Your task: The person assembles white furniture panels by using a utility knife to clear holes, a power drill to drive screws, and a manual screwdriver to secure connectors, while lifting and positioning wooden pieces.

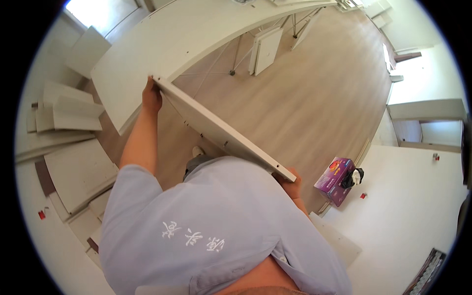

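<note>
Between my two hands I hold a white board [221,127] in front of my body, its long narrow edge facing up. My left hand [152,95] is closed around the far left end, beside the corner of a large white tabletop [147,54]. At the near right end, my right hand [290,185] grips the other corner, its fingers partly hidden by the board. Small dark holes show along the edge, and several small fittings stick out from the face toward me. The board slants from upper left to lower right.
White panels [76,113] lean and lie in stacks on the left. More boards [268,49] stand beneath the tabletop, near thin metal legs. On the right, a purple box [334,182] with a black bag at its opening sits on the wooden floor [329,98], beside a white surface [408,196].
</note>
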Available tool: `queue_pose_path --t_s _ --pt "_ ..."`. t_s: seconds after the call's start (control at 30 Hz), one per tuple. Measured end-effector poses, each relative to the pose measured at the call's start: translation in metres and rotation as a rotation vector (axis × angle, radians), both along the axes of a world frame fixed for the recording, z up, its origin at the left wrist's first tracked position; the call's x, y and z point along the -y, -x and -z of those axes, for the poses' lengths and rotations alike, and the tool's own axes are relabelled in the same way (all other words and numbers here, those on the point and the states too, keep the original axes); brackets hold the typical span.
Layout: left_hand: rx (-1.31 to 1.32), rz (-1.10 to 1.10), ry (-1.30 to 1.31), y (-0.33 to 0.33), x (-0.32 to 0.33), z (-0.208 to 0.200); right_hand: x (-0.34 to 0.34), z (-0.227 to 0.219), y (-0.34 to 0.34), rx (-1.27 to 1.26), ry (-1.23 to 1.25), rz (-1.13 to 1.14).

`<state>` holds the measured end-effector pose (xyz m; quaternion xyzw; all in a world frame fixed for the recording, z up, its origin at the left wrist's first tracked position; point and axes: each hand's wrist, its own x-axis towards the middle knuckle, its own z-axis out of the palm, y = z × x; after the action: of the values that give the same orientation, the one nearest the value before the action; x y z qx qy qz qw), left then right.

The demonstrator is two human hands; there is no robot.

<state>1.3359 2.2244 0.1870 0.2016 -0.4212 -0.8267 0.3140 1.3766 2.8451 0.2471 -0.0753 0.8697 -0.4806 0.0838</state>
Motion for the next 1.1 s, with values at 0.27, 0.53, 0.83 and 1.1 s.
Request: queue_pose_path --t_s 0.27,0.53,0.83,1.1 --pt "0.143 0.07 0.027 0.005 -0.001 -0.015 0.003 -0.009 0.005 0.034 0.012 -0.023" --pt "0.244 0.205 0.204 0.016 0.006 -0.002 0.018 -0.086 0.058 0.155 -0.327 -0.203" --pt "0.36 0.165 0.312 0.0 0.011 0.011 0.172 -0.114 0.07 0.127 -0.853 -0.493" --pt "0.934 0.227 0.339 -0.148 -0.029 0.146 0.181 -0.102 0.061 0.085 -0.862 -0.509"
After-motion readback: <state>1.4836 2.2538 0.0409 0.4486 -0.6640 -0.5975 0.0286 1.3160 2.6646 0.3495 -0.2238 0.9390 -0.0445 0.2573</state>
